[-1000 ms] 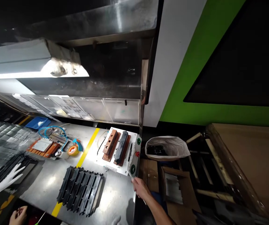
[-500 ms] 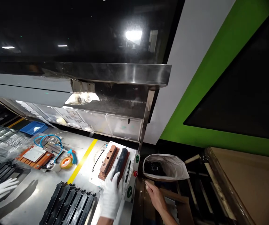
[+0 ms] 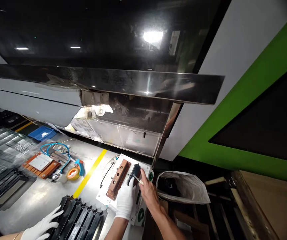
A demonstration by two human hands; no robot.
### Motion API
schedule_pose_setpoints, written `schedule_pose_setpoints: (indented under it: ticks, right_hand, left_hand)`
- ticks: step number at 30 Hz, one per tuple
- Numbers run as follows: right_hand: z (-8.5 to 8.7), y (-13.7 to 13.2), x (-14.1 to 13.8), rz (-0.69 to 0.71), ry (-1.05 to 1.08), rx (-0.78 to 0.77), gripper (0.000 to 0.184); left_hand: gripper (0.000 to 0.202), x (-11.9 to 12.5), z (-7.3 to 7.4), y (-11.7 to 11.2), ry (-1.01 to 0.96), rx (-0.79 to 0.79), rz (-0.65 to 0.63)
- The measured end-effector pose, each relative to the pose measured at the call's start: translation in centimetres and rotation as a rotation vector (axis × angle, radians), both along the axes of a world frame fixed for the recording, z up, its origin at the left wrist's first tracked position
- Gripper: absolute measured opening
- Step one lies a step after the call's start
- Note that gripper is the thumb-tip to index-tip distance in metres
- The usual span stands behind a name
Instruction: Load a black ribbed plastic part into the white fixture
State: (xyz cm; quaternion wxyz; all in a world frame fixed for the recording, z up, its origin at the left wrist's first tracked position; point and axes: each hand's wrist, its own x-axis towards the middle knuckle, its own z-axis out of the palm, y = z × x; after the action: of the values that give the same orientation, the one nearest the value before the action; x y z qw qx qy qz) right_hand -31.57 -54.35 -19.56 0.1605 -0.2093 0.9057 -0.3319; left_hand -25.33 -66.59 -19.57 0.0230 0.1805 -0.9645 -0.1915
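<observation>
Near the bottom centre of the frame, the person's gloved left hand [image 3: 125, 199] is lying over the near end of a black bar [image 3: 134, 172] on a white plate [image 3: 113, 195], fingers curled around it. The bare right hand [image 3: 149, 193] is coming in just beside it from the right, fingers pinching a thin light-coloured tool [image 3: 138, 180] whose tip is touching the black bar. A copper-coloured block [image 3: 118, 174] is sitting just left of the bar on the same plate. At the lower left, another person's white-gloved hand [image 3: 41, 227] is resting, fingers spread, at the edge of a row of black strips [image 3: 79, 220] on the steel table [image 3: 40, 193]. A plastic-lined bin [image 3: 182, 188] is standing right of the plate.
</observation>
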Motion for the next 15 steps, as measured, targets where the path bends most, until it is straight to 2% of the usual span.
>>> schedule_pose_setpoints:
  ticks: [3, 6, 11, 15]
  right_hand:
    - [0.1, 0.1, 0.0, 0.027, 0.065, -0.074, 0.056]
    - [0.7, 0.1, -0.1, 0.074, 0.11, -0.082, 0.044]
    - [1.5, 0.0, -0.3, 0.108, 0.137, -0.039, 0.042]
    - [1.8, 0.1, -0.3, 0.117, 0.14, 0.002, 0.045]
  left_hand:
    - [0.044, 0.0, -0.5, -0.3, 0.035, 0.026, -0.02]
    - [0.043, 0.2, -1.3, -0.6, 0.042, -0.025, -0.036]
    - [0.053, 0.6, -2.1, -0.5, -0.067, -0.179, -0.034]
    - [0.051, 0.8, -2.3, -0.4, 0.016, -0.21, -0.049]
